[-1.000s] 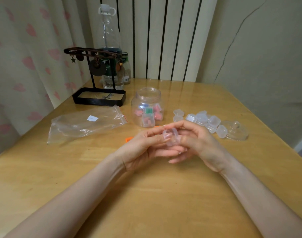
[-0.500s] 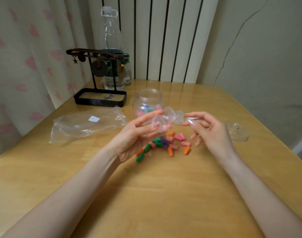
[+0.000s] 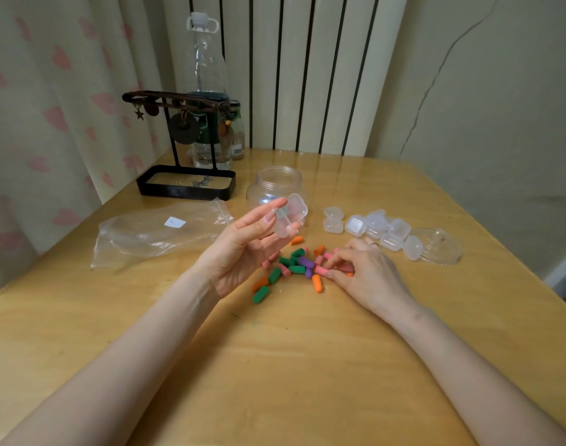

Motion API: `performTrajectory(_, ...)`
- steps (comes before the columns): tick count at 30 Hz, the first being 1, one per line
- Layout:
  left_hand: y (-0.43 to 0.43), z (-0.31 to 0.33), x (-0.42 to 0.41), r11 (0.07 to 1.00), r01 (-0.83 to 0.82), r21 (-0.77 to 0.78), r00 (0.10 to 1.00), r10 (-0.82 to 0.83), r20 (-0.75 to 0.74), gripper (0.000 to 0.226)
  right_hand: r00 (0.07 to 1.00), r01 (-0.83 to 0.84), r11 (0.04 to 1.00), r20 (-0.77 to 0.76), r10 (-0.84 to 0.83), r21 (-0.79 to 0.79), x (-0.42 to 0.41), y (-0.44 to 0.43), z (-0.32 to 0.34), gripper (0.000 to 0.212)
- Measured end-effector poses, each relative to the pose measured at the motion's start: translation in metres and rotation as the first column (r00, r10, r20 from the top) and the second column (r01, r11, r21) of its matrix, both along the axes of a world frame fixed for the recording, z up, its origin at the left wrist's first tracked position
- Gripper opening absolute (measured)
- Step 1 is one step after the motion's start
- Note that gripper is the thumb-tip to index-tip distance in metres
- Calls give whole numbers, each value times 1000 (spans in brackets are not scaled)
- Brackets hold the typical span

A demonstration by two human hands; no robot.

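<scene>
— Pinching what, exactly?
— With my left hand (image 3: 243, 249) I hold the small clear box (image 3: 289, 218), lid open, mid-frame; my right hand (image 3: 365, 272) pinches a pink earplug (image 3: 321, 270) on the table (image 3: 307, 365), just right of centre.

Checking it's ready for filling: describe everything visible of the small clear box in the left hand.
The small clear box is translucent plastic, squarish with rounded corners, hinged lid swung open, nothing visible inside. The left hand pinches it between fingers and thumb, tilted, raised above the table in front of the jar. The right hand, pinching a pink piece on the table, is apart from it.
</scene>
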State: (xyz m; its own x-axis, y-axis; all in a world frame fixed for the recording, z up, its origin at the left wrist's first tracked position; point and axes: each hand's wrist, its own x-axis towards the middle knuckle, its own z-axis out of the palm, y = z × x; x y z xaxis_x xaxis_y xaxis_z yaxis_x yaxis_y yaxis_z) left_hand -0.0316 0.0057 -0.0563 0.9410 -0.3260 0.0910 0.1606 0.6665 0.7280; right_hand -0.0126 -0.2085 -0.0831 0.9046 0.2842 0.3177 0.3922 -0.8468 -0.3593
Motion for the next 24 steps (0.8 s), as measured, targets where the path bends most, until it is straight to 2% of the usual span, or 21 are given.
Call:
performTrajectory(3, 1, -2, 1, 1000, -14, 9, 1000, 14, -8, 62, 1000, 13, 999, 27, -14, 41, 1, 0, 1, 12)
performTrajectory(7, 2, -3, 2, 999, -29, 22, 1000, 29, -3, 63, 993, 119, 935, -34, -114, 334, 7, -19, 17, 18)
performTrajectory(12, 0, -1, 0, 999, -10, 37, 1000, 10, 2, 58, 977, 174, 901, -187, -106, 397, 14, -36, 20, 19)
performTrajectory(16, -1, -1, -1, 999, -7, 41, 1000, 7, 0, 60, 973, 166, 896, -215, -82, 411, 14, -26, 11, 18)
performTrajectory(22, -3, -1, -2, 999, 14, 34, 1000, -14, 8, 62, 977, 163, 934, -187, -107, 319, 15, -18, 3, 17)
performTrajectory(24, -5, -2, -3, 998, 48, 38, 999, -48, 1, 65, 987, 136, 876, -140, -79, 462, 11, -17, 12, 15)
